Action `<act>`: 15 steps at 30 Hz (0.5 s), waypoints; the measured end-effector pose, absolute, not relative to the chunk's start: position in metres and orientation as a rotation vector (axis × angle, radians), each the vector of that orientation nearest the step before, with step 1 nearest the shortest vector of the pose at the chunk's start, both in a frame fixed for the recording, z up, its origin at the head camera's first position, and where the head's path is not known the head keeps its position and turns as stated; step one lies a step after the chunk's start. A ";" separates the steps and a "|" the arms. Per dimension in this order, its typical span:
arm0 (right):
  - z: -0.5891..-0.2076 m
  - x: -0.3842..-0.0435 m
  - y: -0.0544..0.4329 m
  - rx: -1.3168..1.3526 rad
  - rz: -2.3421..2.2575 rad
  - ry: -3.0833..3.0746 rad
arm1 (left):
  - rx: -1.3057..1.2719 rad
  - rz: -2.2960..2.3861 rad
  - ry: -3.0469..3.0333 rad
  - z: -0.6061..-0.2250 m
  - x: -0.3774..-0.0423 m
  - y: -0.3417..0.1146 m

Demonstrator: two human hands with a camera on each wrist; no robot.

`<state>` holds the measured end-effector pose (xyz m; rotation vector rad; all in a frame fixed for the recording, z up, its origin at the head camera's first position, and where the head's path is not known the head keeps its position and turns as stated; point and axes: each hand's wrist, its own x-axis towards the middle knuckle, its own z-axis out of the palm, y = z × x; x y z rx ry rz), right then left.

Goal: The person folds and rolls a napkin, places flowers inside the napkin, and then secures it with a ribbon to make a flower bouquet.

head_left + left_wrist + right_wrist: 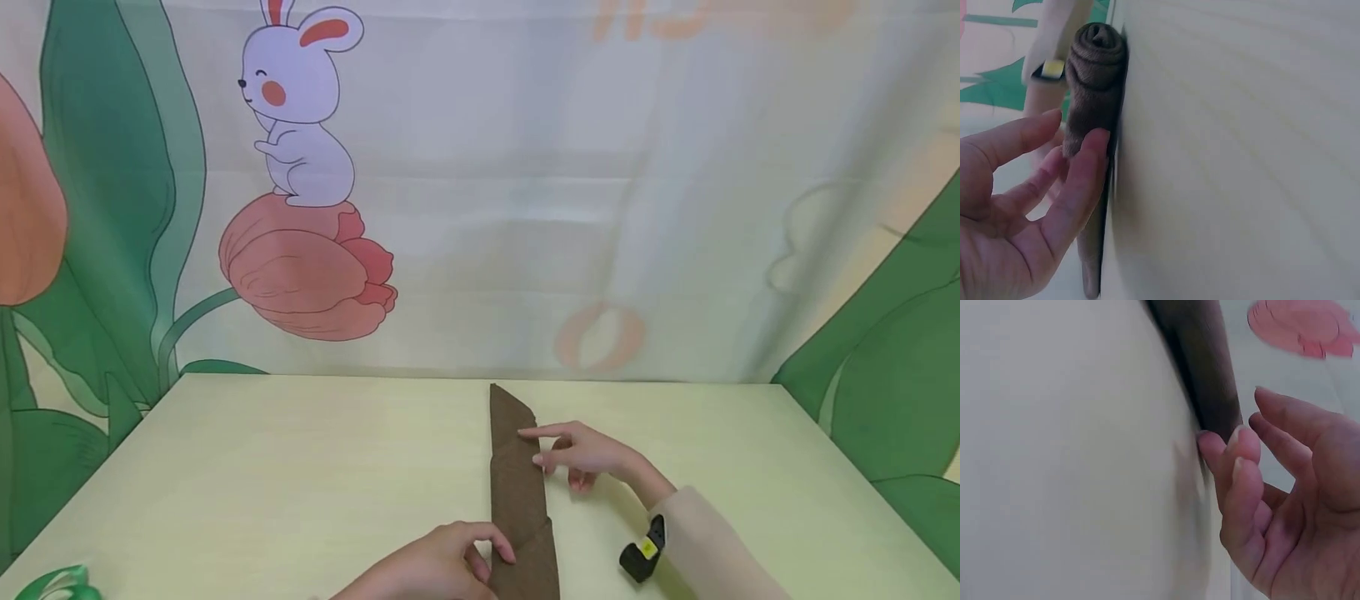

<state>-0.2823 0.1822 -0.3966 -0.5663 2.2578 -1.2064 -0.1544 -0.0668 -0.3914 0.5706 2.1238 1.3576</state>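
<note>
A long strip of brown cloth [519, 487], folded flat at its pointed far end, lies lengthwise on the table. Its near end shows as a thick rolled spiral [1099, 47] in the left wrist view. From the left side, my left hand [448, 560] touches the nearer part with bent, loosely spread fingers. My right hand [588, 454] is at the right edge of the far part, index finger stretched over the cloth and thumb at its edge. In the right wrist view, the right fingertips [1211, 444] are right by the dark cloth [1200, 356].
The pale table [322, 467] reaches back to a printed curtain [480, 208] with a rabbit and flowers. A green and white object [60, 583] sits at the near left corner. A black strap with a yellow mark [645, 550] is on the right wrist.
</note>
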 end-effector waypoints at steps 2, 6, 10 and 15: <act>-0.399 -0.264 0.184 -0.572 -1.230 2.221 | 0.557 1.396 2.099 -0.391 -0.153 -0.074; -0.401 -0.234 0.183 -0.605 -1.266 2.163 | 0.536 1.471 2.073 -0.391 -0.154 -0.100; -0.402 -0.212 0.181 -0.646 -1.256 2.156 | 0.541 1.499 2.094 -0.391 -0.150 -0.136; -0.401 -0.196 0.181 -0.675 -1.219 2.184 | 0.418 1.504 2.136 -0.389 -0.140 -0.190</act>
